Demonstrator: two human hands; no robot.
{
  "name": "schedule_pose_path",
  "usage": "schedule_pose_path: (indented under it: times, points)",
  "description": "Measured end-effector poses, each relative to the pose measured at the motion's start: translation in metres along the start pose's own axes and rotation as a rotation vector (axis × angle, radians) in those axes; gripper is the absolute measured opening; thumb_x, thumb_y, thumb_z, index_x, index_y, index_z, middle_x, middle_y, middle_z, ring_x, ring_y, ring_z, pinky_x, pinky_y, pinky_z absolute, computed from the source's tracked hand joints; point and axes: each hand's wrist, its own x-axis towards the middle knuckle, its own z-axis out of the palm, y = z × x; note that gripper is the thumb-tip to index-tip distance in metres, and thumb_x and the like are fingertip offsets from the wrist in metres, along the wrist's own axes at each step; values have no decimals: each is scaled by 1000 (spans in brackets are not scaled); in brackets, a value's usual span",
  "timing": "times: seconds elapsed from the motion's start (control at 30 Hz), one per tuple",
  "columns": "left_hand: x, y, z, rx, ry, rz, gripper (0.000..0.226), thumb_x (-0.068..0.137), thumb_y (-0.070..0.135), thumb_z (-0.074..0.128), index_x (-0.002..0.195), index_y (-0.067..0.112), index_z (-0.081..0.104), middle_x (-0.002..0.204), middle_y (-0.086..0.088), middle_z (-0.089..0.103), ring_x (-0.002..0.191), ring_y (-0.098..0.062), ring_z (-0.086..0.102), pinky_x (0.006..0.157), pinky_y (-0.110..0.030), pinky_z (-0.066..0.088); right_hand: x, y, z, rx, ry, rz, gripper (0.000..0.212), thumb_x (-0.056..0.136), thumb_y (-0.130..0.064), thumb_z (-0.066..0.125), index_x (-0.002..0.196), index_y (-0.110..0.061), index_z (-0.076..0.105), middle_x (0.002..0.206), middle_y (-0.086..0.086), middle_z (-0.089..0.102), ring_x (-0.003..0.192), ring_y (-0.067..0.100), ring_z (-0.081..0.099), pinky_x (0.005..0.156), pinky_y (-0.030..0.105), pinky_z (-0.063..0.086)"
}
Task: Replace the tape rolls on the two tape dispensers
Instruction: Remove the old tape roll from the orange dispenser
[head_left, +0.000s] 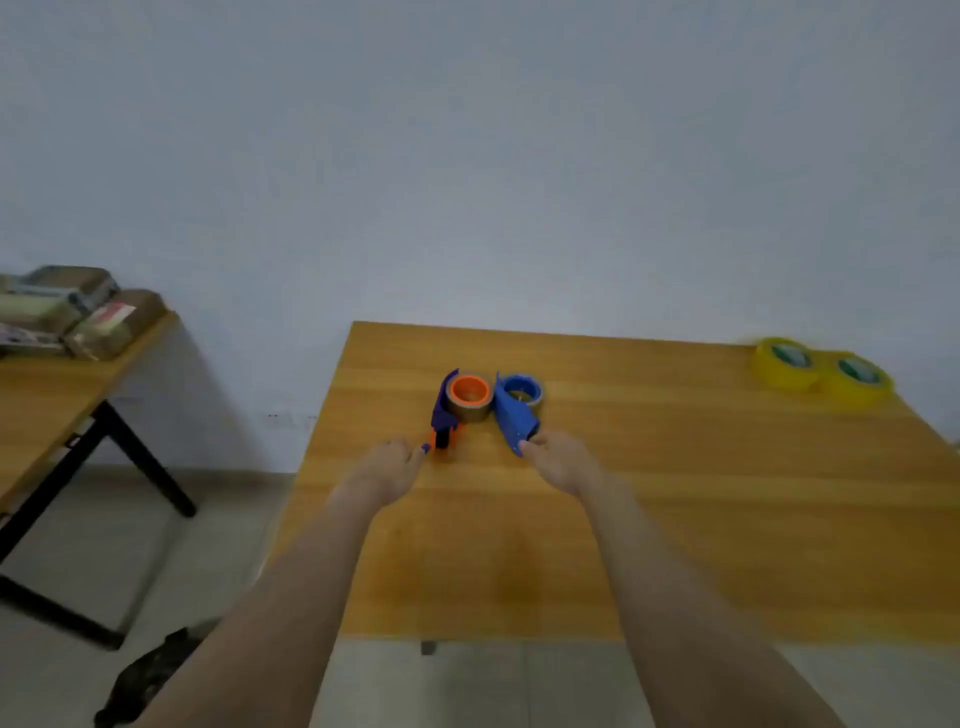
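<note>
Dispensers: two, side by side at the middle of the frame, lying on the wooden table (675, 493).
Purple-and-orange dispenser (444, 410): the left one; its orange hub carries a thin brownish roll (475, 413).
Blue dispenser (511, 418): the right one; its blue hub carries a thin roll rim (539, 400) (colour too blurred to tell).
Left hand (395, 467): fingers curled, tips meeting the end of the purple handle; whether they pinch it I cannot tell.
Right hand (558, 460): fingers and thumb pinch the near tip of the blue dispenser, covering that end.
Fresh tape: two, the left yellow roll (784, 364) touching the right yellow roll (860, 382), lying flat by the table's far edge at the right of the frame, well apart from the dispensers.
Side table (52, 384): one, at the left edge of the frame, on black legs.
Packages (78, 317): several piled on the side table (number blurred).
Floor: a dark object (145, 675) at lower left.
</note>
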Motion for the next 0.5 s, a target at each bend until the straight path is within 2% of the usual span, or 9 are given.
schedule_pose_path:
  times: [0.17,0.33,0.5]
  points:
    - [34,-8,5,-62,-15,-25,45,101,36,28,110,-1,52,115,-22,57,106,-35,53,85,-40,42,32,-1,2,-8,-26,45,45,99,-37,40,122,-1,56,125,17,58,114,32,54,96,40,42]
    - [64,-3,7,-198,9,-72,42,100,32,32,113,-2,53,111,-22,60,100,-35,55,78,-36,40,61,-4,0,-15,-24,3,44,99,-38,40,126,-6,55,128,12,57,115,27,53,84,29,38]
    - [82,9,13,-219,13,-100,40,101,31,33,119,0,51,115,-18,59,100,-31,53,80,-33,37,84,-8,-4,1,-13,-68,44,99,-37,43,131,-8,52,134,10,55,123,25,50,95,31,39]
